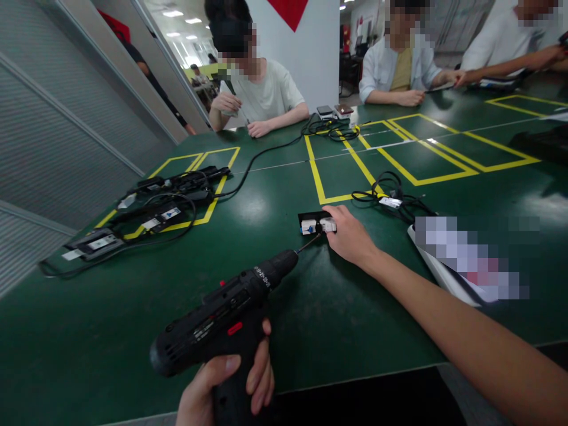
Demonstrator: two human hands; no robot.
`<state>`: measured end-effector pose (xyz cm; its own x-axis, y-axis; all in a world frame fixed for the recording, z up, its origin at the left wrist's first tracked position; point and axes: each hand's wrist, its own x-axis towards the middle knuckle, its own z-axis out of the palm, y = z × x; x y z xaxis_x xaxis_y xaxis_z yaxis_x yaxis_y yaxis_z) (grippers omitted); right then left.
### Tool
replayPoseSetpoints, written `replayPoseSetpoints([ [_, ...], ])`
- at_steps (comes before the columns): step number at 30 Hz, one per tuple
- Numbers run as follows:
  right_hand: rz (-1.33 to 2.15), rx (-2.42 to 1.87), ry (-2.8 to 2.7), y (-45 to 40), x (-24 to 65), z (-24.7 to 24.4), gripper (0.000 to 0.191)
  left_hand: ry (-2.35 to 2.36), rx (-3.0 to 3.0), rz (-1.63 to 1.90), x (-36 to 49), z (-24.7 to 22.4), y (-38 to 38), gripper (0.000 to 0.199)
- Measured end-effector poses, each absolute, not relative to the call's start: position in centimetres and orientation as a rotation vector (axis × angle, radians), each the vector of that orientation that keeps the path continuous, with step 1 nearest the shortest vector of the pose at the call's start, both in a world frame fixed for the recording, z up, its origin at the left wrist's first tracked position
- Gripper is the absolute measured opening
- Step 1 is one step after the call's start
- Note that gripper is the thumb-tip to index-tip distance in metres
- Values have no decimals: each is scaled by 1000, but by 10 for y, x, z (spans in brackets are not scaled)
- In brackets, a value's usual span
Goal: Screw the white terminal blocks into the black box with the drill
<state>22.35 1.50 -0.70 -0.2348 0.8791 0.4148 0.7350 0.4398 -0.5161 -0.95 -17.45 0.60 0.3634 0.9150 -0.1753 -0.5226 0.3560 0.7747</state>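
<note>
In the lower middle, my left hand (231,378) is wrapped round the handle of a black cordless drill (239,302). The drill points up and to the right, and its thin bit reaches the front of a small black and white block (317,226). Whether the bit tip touches a screw there is too small to tell. My right hand (348,234) comes in from the right and pinches the block's right end, with the block against the green table. Blue bits show on the block's left part.
Black power adapters with cables (164,201) lie at the left. A coiled cable (386,195) and a pale, partly blurred object (444,272) lie at the right. Yellow tape (322,177) marks the green table (275,189). Several people sit across it, one holding a screwdriver-like tool.
</note>
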Motion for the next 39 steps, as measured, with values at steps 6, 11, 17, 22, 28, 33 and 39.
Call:
replayPoseSetpoints([
  [6, 284, -1353, -2029, 14, 224, -7, 50, 675, 685, 1022, -9, 6, -175, 37],
  [11, 297, -1356, -2027, 14, 224, -7, 50, 675, 691, 1034, -9, 5, -174, 36],
  [17, 296, -1350, -2031, 15, 224, -8, 50, 664, 691, 1024, -9, 5, -175, 36],
  [22, 281, -1350, -2030, 15, 224, -8, 50, 666, 703, 1021, -9, 6, -174, 36],
  [28, 282, -1352, -2026, 15, 224, -8, 50, 683, 679, 1025, -9, 7, -174, 36],
  [33, 291, -1354, -2031, 15, 224, -7, 50, 685, 675, 1026, -8, 7, -175, 37],
  [39, 296, -1355, -2032, 14, 224, -7, 50, 683, 693, 1031, -9, 6, -174, 36],
])
